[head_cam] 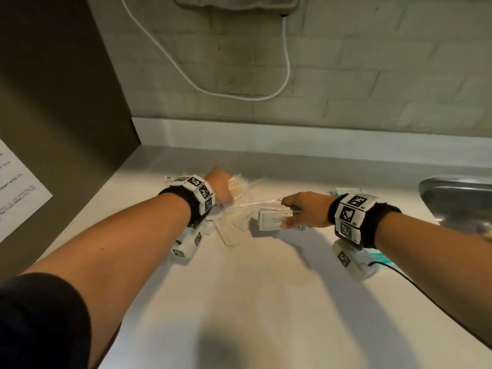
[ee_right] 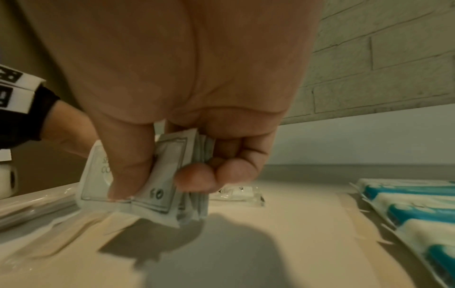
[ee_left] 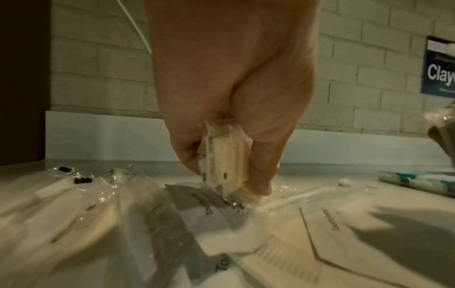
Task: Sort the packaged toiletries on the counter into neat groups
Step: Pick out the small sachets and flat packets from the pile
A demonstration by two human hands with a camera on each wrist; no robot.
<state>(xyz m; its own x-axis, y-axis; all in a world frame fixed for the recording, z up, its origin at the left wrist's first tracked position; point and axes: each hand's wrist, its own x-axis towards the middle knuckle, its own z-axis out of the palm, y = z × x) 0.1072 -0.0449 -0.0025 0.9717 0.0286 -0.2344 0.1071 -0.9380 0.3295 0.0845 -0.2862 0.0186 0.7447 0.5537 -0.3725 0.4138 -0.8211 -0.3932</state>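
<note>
On the counter (head_cam: 266,302), the left hand (head_cam: 219,187) reaches down into a loose heap of clear-wrapped packets (ee_left: 81,210), its thumb and fingers (ee_left: 264,171) pinching a small cream bundle in clear wrap (ee_left: 226,163) whose lower end touches the heap. Flat paper sleeves (ee_left: 344,233) lie fanned just beside it. To the right, the right hand (head_cam: 303,210) grips a stack of white sachets (ee_right: 152,175) just above the counter, thumb (ee_right: 128,159) across the front, fingers curled behind. Teal-and-white packets (ee_right: 413,210) lie in a row further right, beside the sink (head_cam: 458,198).

wall sign (ee_left: 440,68) cut off, packets (ee_left: 74,214) blurred — unreadable
</note>
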